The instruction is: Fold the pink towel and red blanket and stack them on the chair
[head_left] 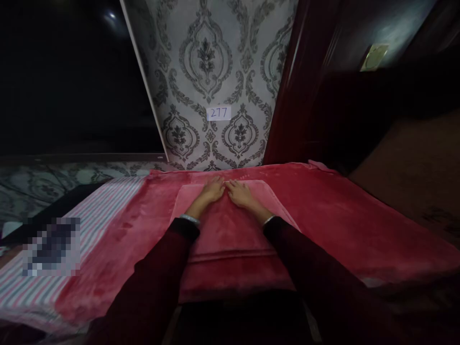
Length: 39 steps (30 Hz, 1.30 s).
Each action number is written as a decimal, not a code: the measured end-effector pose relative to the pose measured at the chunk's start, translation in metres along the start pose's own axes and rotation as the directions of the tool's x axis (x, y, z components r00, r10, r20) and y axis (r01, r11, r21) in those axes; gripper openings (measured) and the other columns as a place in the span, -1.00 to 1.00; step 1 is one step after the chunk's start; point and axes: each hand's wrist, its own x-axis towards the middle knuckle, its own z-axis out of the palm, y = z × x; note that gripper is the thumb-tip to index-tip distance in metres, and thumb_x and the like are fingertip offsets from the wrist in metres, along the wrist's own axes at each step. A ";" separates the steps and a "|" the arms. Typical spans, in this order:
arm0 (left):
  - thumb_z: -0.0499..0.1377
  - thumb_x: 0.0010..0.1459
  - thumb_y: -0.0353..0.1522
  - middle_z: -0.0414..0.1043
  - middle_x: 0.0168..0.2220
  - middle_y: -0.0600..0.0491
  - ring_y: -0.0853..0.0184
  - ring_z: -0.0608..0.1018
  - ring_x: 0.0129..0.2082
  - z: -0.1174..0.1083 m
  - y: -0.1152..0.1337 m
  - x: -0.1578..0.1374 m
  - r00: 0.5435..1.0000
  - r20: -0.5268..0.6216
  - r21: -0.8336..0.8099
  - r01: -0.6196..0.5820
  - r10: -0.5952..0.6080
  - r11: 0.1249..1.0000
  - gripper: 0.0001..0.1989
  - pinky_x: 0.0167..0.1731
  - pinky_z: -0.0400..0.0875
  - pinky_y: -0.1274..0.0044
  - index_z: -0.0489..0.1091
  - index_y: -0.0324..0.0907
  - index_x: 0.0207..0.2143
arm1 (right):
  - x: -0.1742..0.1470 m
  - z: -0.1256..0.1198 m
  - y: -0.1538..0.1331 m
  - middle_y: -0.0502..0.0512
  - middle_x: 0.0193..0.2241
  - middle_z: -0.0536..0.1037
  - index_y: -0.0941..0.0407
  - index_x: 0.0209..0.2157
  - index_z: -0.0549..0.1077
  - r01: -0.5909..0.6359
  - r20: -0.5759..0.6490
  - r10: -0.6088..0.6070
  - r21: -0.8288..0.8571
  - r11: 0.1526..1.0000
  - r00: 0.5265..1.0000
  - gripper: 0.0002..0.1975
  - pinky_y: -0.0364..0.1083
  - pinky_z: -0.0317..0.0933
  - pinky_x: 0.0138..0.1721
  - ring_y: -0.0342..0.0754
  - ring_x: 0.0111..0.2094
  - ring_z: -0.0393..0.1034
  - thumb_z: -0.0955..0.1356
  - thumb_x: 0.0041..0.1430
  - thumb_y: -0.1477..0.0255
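Observation:
A folded pink plush cloth (230, 232) lies on a red plush blanket (338, 220); its exact kind does not show. Both hands rest palm down near the cloth's far edge, thumbs close together. My left hand (213, 189) lies flat on it, left of the middle, with a pale band at the wrist. Just to the right, my right hand (240, 193) also lies flat on the cloth. Neither hand grips anything that I can see. Several layered folds cross the near side of the cloth, between my forearms.
A striped cloth (104, 208) shows to the left, with a pixelated dark object on it. Behind stand a patterned wall (204, 28) bearing a paper label (219, 113) that reads 277, a large black screen (72, 76) and a dark red door frame (298, 91).

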 end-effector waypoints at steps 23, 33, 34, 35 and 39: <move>-0.23 0.44 -0.28 0.23 0.40 -0.19 0.17 0.30 0.40 0.028 -0.110 -0.023 0.879 0.000 -0.033 0.476 -0.476 0.879 -0.41 0.35 0.20 0.32 0.25 -0.29 0.36 | 0.004 0.033 0.095 0.19 0.42 0.21 0.00 0.40 0.27 -0.324 -0.001 0.325 0.062 0.944 0.946 -0.44 0.38 0.14 0.27 0.27 0.40 0.07 0.05 0.51 0.20; -0.11 0.41 -0.08 0.09 0.44 -0.35 -0.17 0.21 0.42 -0.007 -0.086 -0.047 0.820 0.024 -0.008 0.572 -0.572 0.820 -0.30 0.32 0.14 -0.05 0.14 -0.33 0.42 | -0.015 0.007 0.074 0.27 0.49 -0.01 0.09 0.47 0.13 -0.332 0.027 0.332 -0.011 0.943 0.943 -0.40 0.47 -0.19 0.37 0.30 0.50 -0.23 0.05 0.52 0.22; -0.08 0.40 -0.09 0.06 0.46 -0.34 -0.15 0.15 0.45 -0.008 -0.077 -0.053 0.841 0.016 0.003 0.540 -0.540 0.842 -0.29 0.35 0.09 -0.04 0.11 -0.33 0.44 | -0.021 0.007 0.064 0.27 0.49 -0.02 0.08 0.47 0.12 -0.291 0.015 0.291 -0.024 0.956 0.956 -0.40 0.46 -0.20 0.37 0.28 0.50 -0.24 0.06 0.52 0.23; -0.06 0.40 -0.10 0.02 0.48 -0.31 -0.10 0.09 0.48 -0.006 -0.065 -0.060 0.880 0.008 0.017 0.474 -0.475 0.880 -0.29 0.38 0.03 -0.02 0.09 -0.32 0.45 | -0.030 0.008 0.052 0.26 0.49 -0.02 0.06 0.47 0.12 -0.229 0.007 0.229 -0.026 0.973 0.973 -0.41 0.44 -0.19 0.38 0.27 0.50 -0.23 0.07 0.52 0.24; -0.05 0.42 -0.10 -0.06 0.52 -0.13 0.03 -0.02 0.52 0.020 -0.006 -0.096 0.999 0.008 0.060 0.036 -0.037 0.998 -0.33 0.45 -0.16 0.04 0.07 -0.18 0.47 | -0.067 0.029 0.006 0.17 0.49 -0.01 -0.03 0.48 0.11 0.040 0.022 -0.039 -0.007 0.999 0.999 -0.42 0.37 -0.14 0.38 0.22 0.49 -0.15 0.10 0.51 0.22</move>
